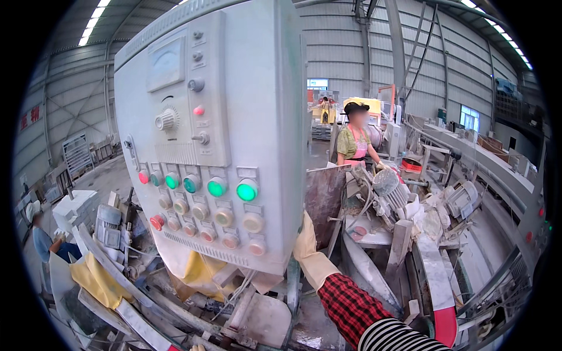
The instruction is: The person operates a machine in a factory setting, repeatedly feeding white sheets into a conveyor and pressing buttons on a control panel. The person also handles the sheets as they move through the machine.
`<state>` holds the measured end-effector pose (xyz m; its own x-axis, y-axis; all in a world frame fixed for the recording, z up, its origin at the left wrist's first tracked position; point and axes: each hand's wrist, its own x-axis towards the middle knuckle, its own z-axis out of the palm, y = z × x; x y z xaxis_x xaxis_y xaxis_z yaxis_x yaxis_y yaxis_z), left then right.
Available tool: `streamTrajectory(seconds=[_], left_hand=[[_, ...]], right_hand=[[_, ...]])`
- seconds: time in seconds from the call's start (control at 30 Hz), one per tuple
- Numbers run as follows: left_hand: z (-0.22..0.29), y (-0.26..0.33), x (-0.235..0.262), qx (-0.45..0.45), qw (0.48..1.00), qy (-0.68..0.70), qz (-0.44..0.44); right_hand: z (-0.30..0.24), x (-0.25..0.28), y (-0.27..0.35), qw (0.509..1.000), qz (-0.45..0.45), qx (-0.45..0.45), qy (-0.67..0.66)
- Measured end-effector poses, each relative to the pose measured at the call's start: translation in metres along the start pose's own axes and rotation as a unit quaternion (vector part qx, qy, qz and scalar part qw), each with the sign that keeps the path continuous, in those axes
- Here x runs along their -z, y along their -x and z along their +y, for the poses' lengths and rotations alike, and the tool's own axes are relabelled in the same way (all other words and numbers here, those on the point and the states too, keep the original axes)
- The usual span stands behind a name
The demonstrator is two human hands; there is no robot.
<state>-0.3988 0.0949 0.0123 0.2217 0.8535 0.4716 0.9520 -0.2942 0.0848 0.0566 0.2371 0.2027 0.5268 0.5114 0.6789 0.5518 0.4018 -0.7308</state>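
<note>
A large pale grey control box [257, 88] fills the left and middle of the head view, close to me. Its front carries a meter [166, 63], a round knob [167, 119] and rows of buttons, with several green lamps [247, 190] lit. Reaching in from the lower right in a plaid sleeve [354, 304], my right hand [305, 237] wears a cream glove and is at the box's lower right edge. Its fingers are hidden by the box. Only what look like fingertips of my left hand [198, 348] show at the bottom edge, below the machinery.
Dusty motors [391, 188] and a flat rail [433, 275] with a red end stand to the right. Behind them is a person in a dark hat [354, 137]. Another person [42, 237] is at the far left, near a yellow cloth [100, 279]. Cables hang under the box.
</note>
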Motion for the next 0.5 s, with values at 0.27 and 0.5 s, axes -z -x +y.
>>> streamTrajectory(seconds=[0.27,0.5], left_hand=[[0.009,0.005,0.004,-0.012,1.000,0.007,0.023],[0.017,0.010,0.003,-0.010,1.000,0.006,0.012]], right_hand=[[0.007,-0.003,0.002,0.999,0.023,0.023,0.035],[-0.012,0.004,-0.001,1.000,-0.002,0.002,0.004]])
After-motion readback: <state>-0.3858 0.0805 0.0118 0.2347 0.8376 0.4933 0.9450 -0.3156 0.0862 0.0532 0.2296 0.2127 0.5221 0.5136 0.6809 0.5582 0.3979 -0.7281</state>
